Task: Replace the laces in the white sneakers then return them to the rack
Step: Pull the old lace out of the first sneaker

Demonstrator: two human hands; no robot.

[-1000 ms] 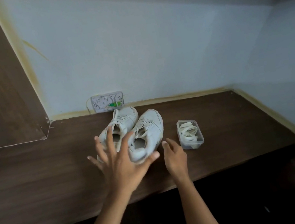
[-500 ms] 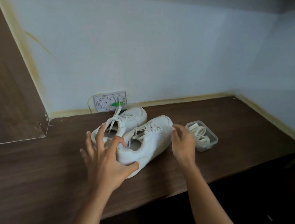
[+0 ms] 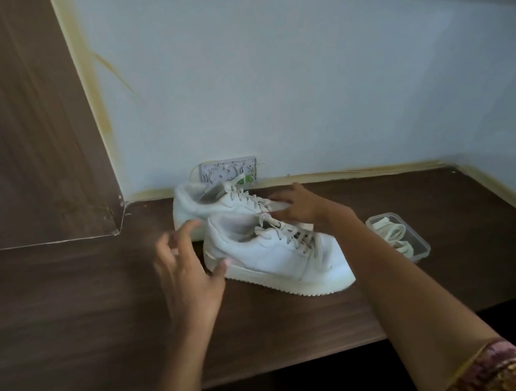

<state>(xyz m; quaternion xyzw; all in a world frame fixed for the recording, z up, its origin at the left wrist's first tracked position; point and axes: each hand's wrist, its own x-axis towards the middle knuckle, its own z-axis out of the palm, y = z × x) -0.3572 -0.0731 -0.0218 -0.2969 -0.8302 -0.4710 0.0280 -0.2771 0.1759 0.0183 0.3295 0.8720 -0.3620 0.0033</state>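
Your left hand (image 3: 187,272) sits at the heel of the near sneaker (image 3: 276,253), fingers loosely spread and curved, the thumb touching the heel edge and closed on nothing; it looks placed to steady or turn the shoe rather than lift it. Both shoes rest on the dark wooden shelf (image 3: 64,313), side by side and touching, the far sneaker (image 3: 210,203) close to the wall beneath a small white wall plate (image 3: 228,169). Each shoe's long axis runs from heel at the left to toe at the right, slanting toward you, so the laced fronts face your working hand. Your right hand (image 3: 299,205) lies over the laces between the two shoes, fingers extended and flat; whether it pinches a lace I cannot tell. Just beside the toes, a clear plastic box (image 3: 418,245) holds the spare laces (image 3: 393,234), probably kept within reach for rethreading.
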